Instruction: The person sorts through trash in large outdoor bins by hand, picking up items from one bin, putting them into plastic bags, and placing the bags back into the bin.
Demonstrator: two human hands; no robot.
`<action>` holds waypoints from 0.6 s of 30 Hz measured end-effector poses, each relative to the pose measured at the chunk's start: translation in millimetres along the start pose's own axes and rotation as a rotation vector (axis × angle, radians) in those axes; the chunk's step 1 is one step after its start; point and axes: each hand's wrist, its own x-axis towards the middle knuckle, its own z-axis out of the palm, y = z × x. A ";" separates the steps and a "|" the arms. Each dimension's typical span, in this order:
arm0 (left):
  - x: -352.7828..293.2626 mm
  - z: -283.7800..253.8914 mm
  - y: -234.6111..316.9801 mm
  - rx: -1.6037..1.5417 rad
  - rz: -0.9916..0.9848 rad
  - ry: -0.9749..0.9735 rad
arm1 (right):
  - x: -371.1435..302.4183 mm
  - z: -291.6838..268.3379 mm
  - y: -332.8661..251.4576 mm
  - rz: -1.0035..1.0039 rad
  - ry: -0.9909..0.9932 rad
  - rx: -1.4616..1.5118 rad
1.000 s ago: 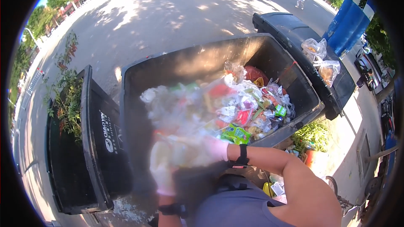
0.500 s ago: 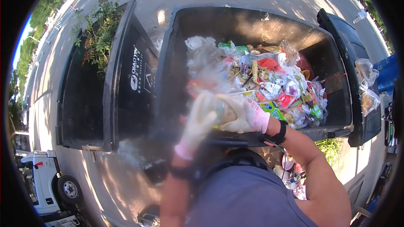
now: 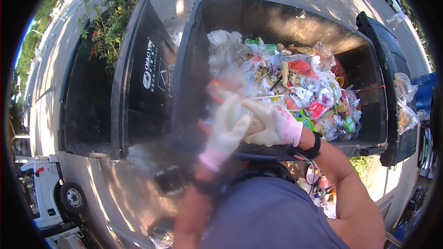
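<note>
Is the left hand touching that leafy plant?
Apart: the head view shows the black bin's printed side between the left hand and the leafy plant.

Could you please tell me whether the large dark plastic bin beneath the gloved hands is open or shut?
Open: no lid covers the large dark bin, and colourful mixed rubbish shows inside it.

On your left: white lettering (image 3: 148, 60), round logo (image 3: 147, 80), outlined emblem (image 3: 164, 77) on the black bin (image 3: 138, 106). Red print (image 3: 280, 111) on your right glove (image 3: 271, 123), illegible.
</note>
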 end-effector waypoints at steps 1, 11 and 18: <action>-0.8 -2.0 0.9 -0.037 -0.023 -0.037 | -0.5 -2.5 -1.7 0.001 -0.004 0.004; -7.9 -13.2 14.8 0.139 0.145 -0.099 | -3.8 7.1 17.8 -0.095 -0.010 0.115; -20.7 -9.8 9.6 0.116 0.131 -0.049 | 0.3 6.2 -6.6 0.012 -0.068 0.063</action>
